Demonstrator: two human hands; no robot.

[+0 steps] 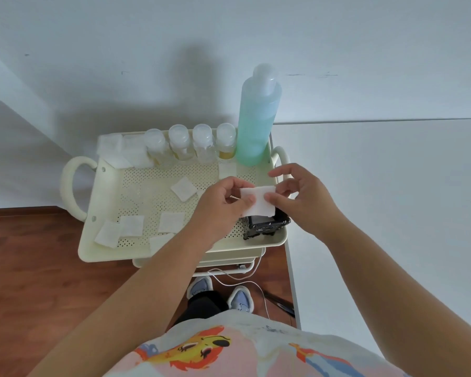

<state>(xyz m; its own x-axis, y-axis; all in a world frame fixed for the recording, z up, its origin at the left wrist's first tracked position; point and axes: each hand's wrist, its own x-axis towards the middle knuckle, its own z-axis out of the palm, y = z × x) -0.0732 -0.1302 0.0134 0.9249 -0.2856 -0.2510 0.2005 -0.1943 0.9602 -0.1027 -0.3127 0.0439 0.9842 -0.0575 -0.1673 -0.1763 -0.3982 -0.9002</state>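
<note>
A white cotton pad is held flat above the right side of the cream perforated tray. My left hand pinches its left edge between thumb and fingers. My right hand pinches its right edge, thumb on top. Just below the pad a small black device stands in the tray's front right corner, partly hidden by the pad and my right hand.
Several loose cotton pads lie on the tray. Along its back stand several small clear bottles, a tall green-blue bottle and a stack of pads. White surface on the right, wood floor left, white cable below.
</note>
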